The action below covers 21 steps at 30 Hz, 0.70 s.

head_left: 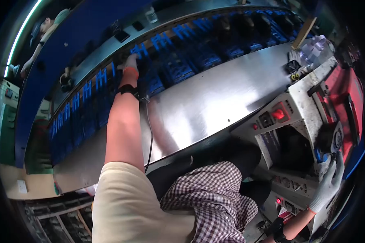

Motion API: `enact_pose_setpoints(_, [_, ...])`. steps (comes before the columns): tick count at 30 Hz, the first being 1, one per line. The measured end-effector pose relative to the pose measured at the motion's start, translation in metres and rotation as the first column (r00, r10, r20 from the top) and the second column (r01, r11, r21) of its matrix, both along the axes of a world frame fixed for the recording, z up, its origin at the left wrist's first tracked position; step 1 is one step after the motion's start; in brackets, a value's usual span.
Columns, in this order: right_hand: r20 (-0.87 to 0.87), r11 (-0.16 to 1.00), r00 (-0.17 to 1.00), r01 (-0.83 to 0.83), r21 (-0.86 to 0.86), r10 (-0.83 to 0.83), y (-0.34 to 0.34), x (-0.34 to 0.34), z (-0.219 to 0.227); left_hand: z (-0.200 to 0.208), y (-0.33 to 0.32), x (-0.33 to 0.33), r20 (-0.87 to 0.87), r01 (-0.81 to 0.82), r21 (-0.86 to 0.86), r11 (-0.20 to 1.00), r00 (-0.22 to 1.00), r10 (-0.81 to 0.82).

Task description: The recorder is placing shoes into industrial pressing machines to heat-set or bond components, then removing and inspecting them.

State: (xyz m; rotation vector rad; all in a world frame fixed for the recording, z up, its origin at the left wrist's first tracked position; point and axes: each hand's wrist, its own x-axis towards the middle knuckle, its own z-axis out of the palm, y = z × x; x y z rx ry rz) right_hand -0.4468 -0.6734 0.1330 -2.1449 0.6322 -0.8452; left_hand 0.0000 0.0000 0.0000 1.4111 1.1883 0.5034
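The left hand (130, 64), gloved, is stretched forward to the row of blue racks (182, 69); whether its fingers are spread or pinching a prong cannot be told. The row's long axis runs from lower left to upper right, curving along the far side of the metal table (202, 109), and the blue prongs point up and away from the person. Dark objects, too dim to name, sit among the racks at upper right. The gloved right hand (330, 184) is at the machine (280, 115), fingers pointing up and partly spread beside a dark round part (334, 137); its hold is unclear. A clear cup (151, 15) stands on the shelf; its contents cannot be made out.
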Motion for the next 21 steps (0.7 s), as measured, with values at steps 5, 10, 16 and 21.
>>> enact_pose_setpoints(5, [0.001, 0.989, 0.999, 0.041, -0.139, -0.041, 0.025, 0.024, -0.007, 0.007, 0.037, -0.05, 0.522, 0.57, -0.273, 0.775, 0.764, -0.379])
enact_pose_setpoints(10, [0.046, 0.989, 0.998, -0.033, -0.144, 0.04, 0.0, 0.021, -0.019, 0.034, -0.04, -0.146, 0.681, 0.602, -0.497, 0.625, 0.717, -0.149])
enact_pose_setpoints(16, [0.075, 0.943, 0.995, -0.035, -0.33, 0.063, 0.017, 0.02, -0.011, 0.07, -0.146, -0.263, 0.783, 0.84, -0.501, 0.208, 0.542, -0.304])
enact_pose_setpoints(21, [0.358, 0.916, 0.912, -0.044, -0.399, 0.2, 0.086, -0.036, -0.005, 0.07, -0.257, -0.318, 0.924, 0.934, -0.253, -0.253, 0.155, -0.35])
